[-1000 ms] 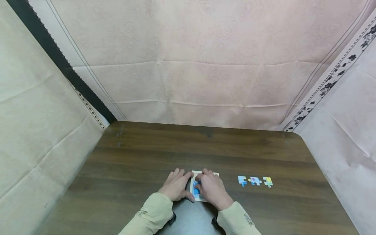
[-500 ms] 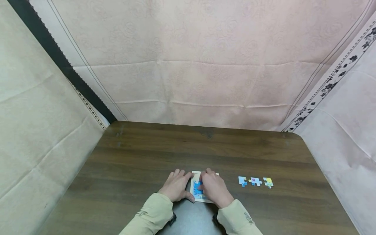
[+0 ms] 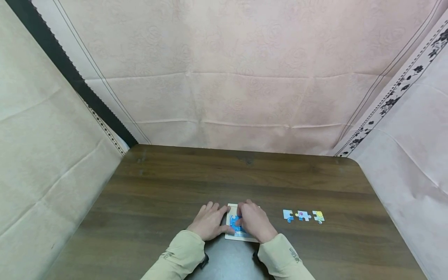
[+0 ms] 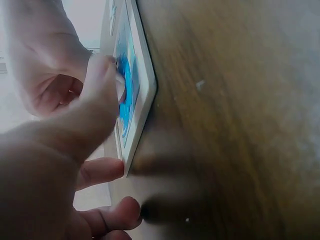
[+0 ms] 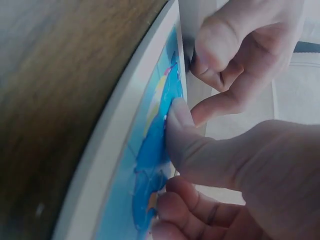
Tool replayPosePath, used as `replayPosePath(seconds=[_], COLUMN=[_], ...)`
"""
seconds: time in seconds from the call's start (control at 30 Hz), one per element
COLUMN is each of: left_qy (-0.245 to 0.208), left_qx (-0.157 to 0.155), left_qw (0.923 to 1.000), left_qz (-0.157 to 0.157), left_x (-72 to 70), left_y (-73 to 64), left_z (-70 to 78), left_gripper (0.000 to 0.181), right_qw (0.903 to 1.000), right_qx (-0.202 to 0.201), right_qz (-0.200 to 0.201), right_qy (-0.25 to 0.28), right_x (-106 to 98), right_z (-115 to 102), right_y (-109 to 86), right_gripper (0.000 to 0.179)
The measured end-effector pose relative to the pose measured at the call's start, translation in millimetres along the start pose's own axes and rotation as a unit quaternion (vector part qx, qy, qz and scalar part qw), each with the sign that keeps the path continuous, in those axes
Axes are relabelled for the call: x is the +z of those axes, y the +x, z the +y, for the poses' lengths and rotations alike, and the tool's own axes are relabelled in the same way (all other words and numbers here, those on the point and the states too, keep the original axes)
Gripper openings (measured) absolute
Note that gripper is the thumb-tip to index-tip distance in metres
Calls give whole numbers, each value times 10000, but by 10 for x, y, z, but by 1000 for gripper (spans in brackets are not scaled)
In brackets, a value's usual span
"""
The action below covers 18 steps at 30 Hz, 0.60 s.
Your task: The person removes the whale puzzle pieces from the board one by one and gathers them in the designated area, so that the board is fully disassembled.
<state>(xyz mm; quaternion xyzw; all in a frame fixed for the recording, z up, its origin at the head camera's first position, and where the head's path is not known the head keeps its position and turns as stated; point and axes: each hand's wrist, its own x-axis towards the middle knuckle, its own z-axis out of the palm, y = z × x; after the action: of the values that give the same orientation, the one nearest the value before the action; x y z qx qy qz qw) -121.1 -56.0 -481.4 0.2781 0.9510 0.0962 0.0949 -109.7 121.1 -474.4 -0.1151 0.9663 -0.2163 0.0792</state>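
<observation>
A small puzzle board (image 3: pixel 242 238) with a pale frame and a blue picture lies flat at the table's near middle. My left hand (image 3: pixel 209 222) rests at its left side, fingers spread, thumb over the near left corner and a fingertip at the far left edge. My right hand (image 3: pixel 257 222) is over the right part of the board and hides much of the picture. In the right wrist view its thumb (image 5: pixel 181 117) presses on the blue picture (image 5: pixel 155 145), with the other fingers curled close by, holding a blue puzzle piece at the surface.
Three loose puzzle pieces lie in a row to the right: a blue one (image 3: pixel 288 215), a light blue one with a purple spot (image 3: pixel 303 216) and a yellow one (image 3: pixel 318 216). The brown wooden table (image 3: pixel 175 182) ends at pale cloth (image 3: pixel 245 97) on three sides.
My right hand has shifted slightly right and drawn its fingers in, so more of the blue picture shows. My left thumb has slid right onto the board's near left corner.
</observation>
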Motion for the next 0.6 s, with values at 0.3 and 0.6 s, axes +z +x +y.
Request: replayPosePath(seconds=[0.3,0.6], left_qy=[144,135], left_qx=[-116,-117], left_qw=[9998,9998], left_qz=[50,29], left_x=[18,26], left_y=[25,40], left_z=[20,18], left_gripper=[64,64], right_qw=[9992,9980], right_qx=[77,189], right_qz=[-68,-150], right_qy=[382,590], right_x=[20,-3], right_z=[33,31], right_y=[-1,-7], right_gripper=[21,19])
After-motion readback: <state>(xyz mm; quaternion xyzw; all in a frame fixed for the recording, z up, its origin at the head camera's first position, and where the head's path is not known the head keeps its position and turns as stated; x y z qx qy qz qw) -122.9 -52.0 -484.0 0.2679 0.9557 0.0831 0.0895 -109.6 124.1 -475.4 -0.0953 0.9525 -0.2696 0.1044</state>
